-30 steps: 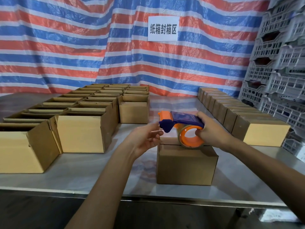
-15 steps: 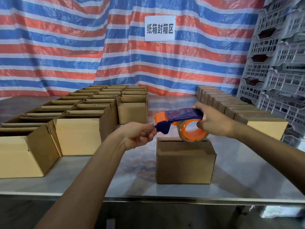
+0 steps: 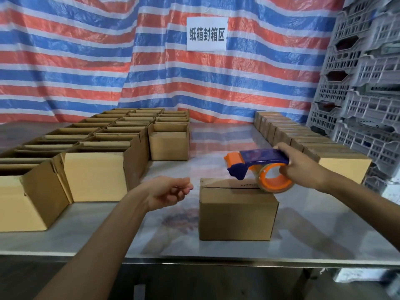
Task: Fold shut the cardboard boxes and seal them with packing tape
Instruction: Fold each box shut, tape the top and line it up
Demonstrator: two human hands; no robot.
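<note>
Box (image 3: pixel 238 217) sits with flaps folded at the near middle of the table (image 3: pixel 324 234), its seam apparently not yet taped. Right hand (image 3: pixel 303 167) is curled round the tape dispenser (image 3: pixel 259 167) at its roll, which rests on the far right top edge. Left hand (image 3: pixel 166 191) hovers just left, fingers loosely curled. Pinching clear tape? Can't tell. It's light, stiff cardboard and likely to slide, so steady it by pressing down on top.

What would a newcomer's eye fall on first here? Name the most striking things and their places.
The orange-and-blue tape dispenser stands out near the centre, gripped by the right hand over a closed cardboard box at the front. Behind hangs a red, white and blue striped tarpaulin bearing a white sign; rows of open boxes fill the left.
</note>
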